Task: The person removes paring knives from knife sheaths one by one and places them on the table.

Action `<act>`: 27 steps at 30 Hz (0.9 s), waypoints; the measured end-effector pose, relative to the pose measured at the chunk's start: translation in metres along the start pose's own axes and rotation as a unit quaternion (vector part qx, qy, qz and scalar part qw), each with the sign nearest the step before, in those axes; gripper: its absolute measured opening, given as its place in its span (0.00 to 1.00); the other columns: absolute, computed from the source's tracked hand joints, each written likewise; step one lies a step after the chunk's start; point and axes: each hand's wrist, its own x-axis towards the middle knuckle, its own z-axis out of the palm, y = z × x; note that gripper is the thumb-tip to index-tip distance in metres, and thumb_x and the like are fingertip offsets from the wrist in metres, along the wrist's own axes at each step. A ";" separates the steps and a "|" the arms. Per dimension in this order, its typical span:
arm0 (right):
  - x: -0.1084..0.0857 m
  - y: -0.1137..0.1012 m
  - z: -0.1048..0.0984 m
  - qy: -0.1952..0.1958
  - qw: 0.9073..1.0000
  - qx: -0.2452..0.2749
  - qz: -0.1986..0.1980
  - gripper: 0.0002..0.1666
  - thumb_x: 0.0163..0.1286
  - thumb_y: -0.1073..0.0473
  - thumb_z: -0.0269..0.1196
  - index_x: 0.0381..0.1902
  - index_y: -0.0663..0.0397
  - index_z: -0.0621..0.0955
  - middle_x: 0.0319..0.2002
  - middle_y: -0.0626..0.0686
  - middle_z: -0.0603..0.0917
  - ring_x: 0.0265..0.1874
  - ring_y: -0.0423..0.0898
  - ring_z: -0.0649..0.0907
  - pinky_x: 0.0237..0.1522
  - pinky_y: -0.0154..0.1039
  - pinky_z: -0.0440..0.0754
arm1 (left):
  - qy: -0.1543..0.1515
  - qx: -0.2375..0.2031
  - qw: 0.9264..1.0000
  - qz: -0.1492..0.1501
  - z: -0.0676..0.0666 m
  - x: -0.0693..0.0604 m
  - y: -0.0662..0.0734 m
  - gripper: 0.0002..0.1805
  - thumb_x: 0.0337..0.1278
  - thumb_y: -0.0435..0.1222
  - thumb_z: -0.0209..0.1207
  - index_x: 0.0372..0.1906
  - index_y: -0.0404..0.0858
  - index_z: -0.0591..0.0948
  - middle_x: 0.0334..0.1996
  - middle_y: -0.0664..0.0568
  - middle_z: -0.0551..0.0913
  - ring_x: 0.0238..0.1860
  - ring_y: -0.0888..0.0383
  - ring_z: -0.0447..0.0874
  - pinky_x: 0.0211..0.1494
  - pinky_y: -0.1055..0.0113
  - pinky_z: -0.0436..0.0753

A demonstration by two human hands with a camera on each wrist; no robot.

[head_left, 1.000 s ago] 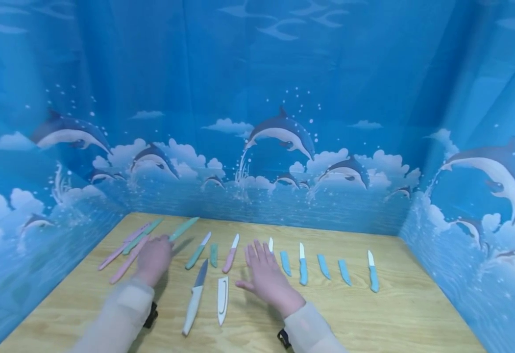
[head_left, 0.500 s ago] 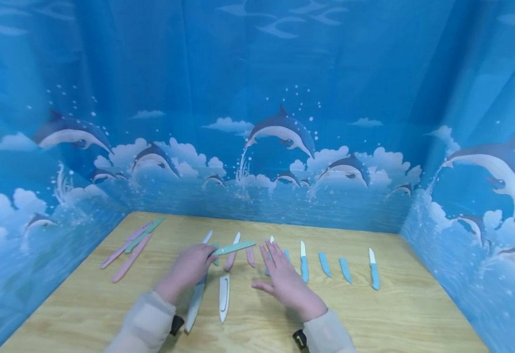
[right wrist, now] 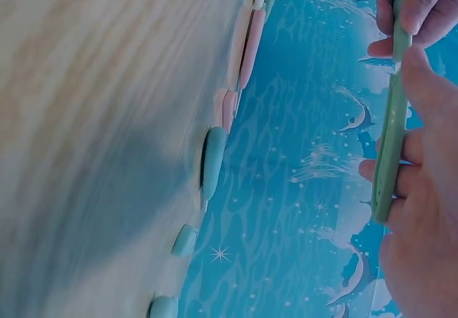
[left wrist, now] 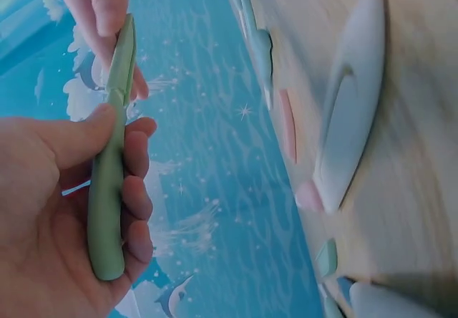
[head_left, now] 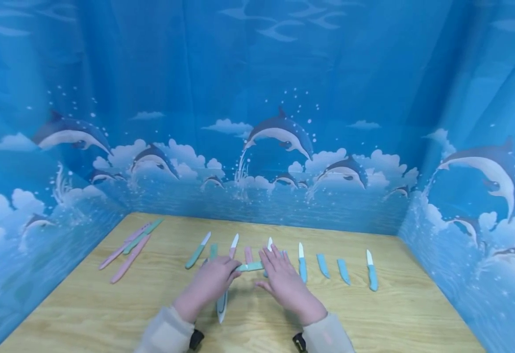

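Note:
In the head view my left hand [head_left: 206,287] grips one end of a sheathed green knife [head_left: 252,266] held crosswise above the table. The left wrist view shows the fingers of that hand [left wrist: 50,189] curled round its green handle [left wrist: 106,210]. My right hand [head_left: 288,287] is at the other end; in the right wrist view its thumb and fingers [right wrist: 433,210] hold the green sheath [right wrist: 389,146] between them. A white sheath [head_left: 222,309] lies below my left hand, which hides most of the white knife.
Pink and green knives [head_left: 127,260] lie grouped at the table's [head_left: 372,323] left. An unsheathed green knife [head_left: 197,251] and a green sheath [head_left: 213,251] are behind my left hand. Blue knives [head_left: 372,277] and blue sheaths [head_left: 323,266] lie to the right. A dolphin-print curtain [head_left: 257,196] surrounds the table.
My left hand has brought the sheathed green knife from the left side to the middle. My right hand has shifted slightly rightward and now holds the sheath end.

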 end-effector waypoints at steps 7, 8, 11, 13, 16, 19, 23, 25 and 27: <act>-0.004 0.002 0.000 0.010 1.000 -0.005 -0.019 0.36 0.70 0.46 0.58 0.67 0.64 0.68 0.68 0.61 0.70 0.70 0.59 0.65 0.72 0.57 0.56 | 0.002 0.017 1.000 0.013 0.008 -0.003 0.007 0.15 0.62 0.42 0.60 0.48 0.38 0.83 0.44 0.46 0.86 0.43 0.50 0.85 0.48 0.55 0.83; -0.005 0.003 0.000 0.012 1.000 -0.005 -0.022 0.35 0.70 0.46 0.58 0.67 0.63 0.69 0.67 0.61 0.71 0.70 0.59 0.66 0.72 0.58 0.57 | 0.001 0.016 1.000 0.015 0.009 -0.003 0.007 0.15 0.62 0.42 0.60 0.48 0.37 0.82 0.44 0.46 0.86 0.44 0.50 0.85 0.49 0.54 0.83; -0.006 0.005 -0.002 0.021 0.999 -0.003 -0.032 0.32 0.69 0.48 0.59 0.64 0.63 0.72 0.63 0.61 0.75 0.67 0.58 0.70 0.71 0.57 0.60 | 0.004 0.015 1.000 0.021 0.012 -0.003 0.009 0.14 0.63 0.41 0.59 0.48 0.37 0.82 0.42 0.47 0.86 0.42 0.52 0.84 0.47 0.56 0.83; -0.006 0.006 -0.003 0.029 0.999 0.005 -0.040 0.30 0.68 0.48 0.61 0.61 0.62 0.74 0.59 0.61 0.79 0.63 0.57 0.75 0.70 0.56 0.63 | 0.010 0.021 0.999 0.026 0.013 -0.002 0.010 0.14 0.63 0.41 0.60 0.47 0.37 0.82 0.39 0.49 0.85 0.40 0.54 0.84 0.45 0.58 0.83; -0.005 0.009 -0.005 0.029 0.999 0.016 -0.041 0.27 0.67 0.49 0.62 0.58 0.60 0.77 0.53 0.58 0.83 0.55 0.54 0.81 0.64 0.51 0.73 | 0.019 0.031 0.998 0.043 0.015 -0.001 0.012 0.13 0.63 0.42 0.60 0.46 0.38 0.82 0.34 0.53 0.84 0.35 0.58 0.82 0.42 0.62 0.82; -0.005 0.012 -0.006 0.017 0.999 0.027 -0.036 0.23 0.67 0.50 0.62 0.54 0.58 0.79 0.48 0.55 0.85 0.48 0.51 0.84 0.55 0.47 0.81 | 0.022 0.046 0.997 0.059 0.018 0.000 0.014 0.12 0.63 0.42 0.60 0.45 0.39 0.82 0.33 0.54 0.83 0.34 0.59 0.80 0.42 0.64 0.82; -0.003 0.013 -0.004 0.007 0.999 0.036 -0.037 0.17 0.67 0.50 0.62 0.47 0.57 0.81 0.42 0.53 0.86 0.42 0.48 0.85 0.47 0.43 0.84 | 0.017 0.052 0.997 0.052 0.021 -0.002 0.015 0.12 0.63 0.42 0.59 0.45 0.40 0.82 0.33 0.55 0.82 0.35 0.60 0.80 0.43 0.64 0.82; -0.001 0.013 -0.003 0.009 0.998 0.040 -0.039 0.16 0.67 0.50 0.62 0.44 0.56 0.81 0.39 0.51 0.86 0.40 0.46 0.85 0.44 0.41 0.84 | 0.009 0.045 0.998 0.042 0.021 -0.003 0.015 0.12 0.63 0.43 0.59 0.46 0.40 0.82 0.34 0.56 0.82 0.36 0.60 0.80 0.44 0.64 0.82; 0.000 0.013 -0.002 0.009 0.998 0.045 -0.038 0.14 0.67 0.50 0.61 0.42 0.54 0.81 0.36 0.49 0.86 0.37 0.45 0.84 0.43 0.39 0.84 | 0.002 0.042 0.998 0.039 0.021 -0.004 0.014 0.13 0.64 0.43 0.58 0.47 0.41 0.82 0.34 0.56 0.82 0.36 0.61 0.80 0.43 0.64 0.82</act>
